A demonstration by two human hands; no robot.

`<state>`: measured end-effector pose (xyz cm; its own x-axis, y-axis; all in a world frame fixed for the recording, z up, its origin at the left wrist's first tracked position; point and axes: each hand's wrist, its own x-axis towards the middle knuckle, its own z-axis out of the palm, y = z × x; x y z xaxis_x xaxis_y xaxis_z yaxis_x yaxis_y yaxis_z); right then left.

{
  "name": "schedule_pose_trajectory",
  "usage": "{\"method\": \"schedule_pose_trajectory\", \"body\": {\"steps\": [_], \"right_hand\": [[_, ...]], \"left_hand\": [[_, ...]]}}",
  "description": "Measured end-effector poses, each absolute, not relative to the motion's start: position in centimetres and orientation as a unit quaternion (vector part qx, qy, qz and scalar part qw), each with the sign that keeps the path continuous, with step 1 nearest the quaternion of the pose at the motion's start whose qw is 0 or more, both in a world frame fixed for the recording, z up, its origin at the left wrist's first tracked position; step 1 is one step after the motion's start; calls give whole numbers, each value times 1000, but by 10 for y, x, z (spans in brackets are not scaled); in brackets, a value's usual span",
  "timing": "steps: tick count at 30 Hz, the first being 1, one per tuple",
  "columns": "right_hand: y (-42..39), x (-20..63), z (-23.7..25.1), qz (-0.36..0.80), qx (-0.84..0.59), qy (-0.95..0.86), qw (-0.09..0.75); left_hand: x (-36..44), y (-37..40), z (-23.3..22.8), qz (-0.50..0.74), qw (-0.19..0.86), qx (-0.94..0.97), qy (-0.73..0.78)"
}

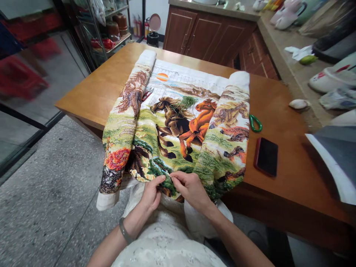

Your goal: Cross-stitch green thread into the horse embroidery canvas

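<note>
A large cross-stitch cloth (172, 122) with brown and orange horses lies on the wooden table (289, 178), its two sides rolled inward. My left hand (151, 194) pinches the cloth's near edge, thumb on top. My right hand (190, 189) rests beside it on the same edge, fingertips pinched together at the stitching; any needle between them is too small to see. A tuft of green thread (187, 101) lies on the cloth by the horses. Red-handled scissors (147, 94) lie on the cloth near the left roll.
A dark phone in a red case (266, 156) and a green loop (255, 123) lie on the table to the right of the cloth. Wooden cabinets (205, 33) and a cluttered counter (303, 70) stand behind and right. Metal shelving (111, 29) stands at the back left.
</note>
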<state>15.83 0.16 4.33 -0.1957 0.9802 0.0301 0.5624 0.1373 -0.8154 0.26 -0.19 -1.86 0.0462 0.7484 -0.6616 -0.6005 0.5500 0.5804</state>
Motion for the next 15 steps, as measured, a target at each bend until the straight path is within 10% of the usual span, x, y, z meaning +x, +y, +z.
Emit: {"method": "schedule_pose_trajectory", "body": {"steps": [15], "right_hand": [[3,159,42,346,-561,-691,298]], "left_hand": [[-1,-1,-22,451,728,84,510]]}}
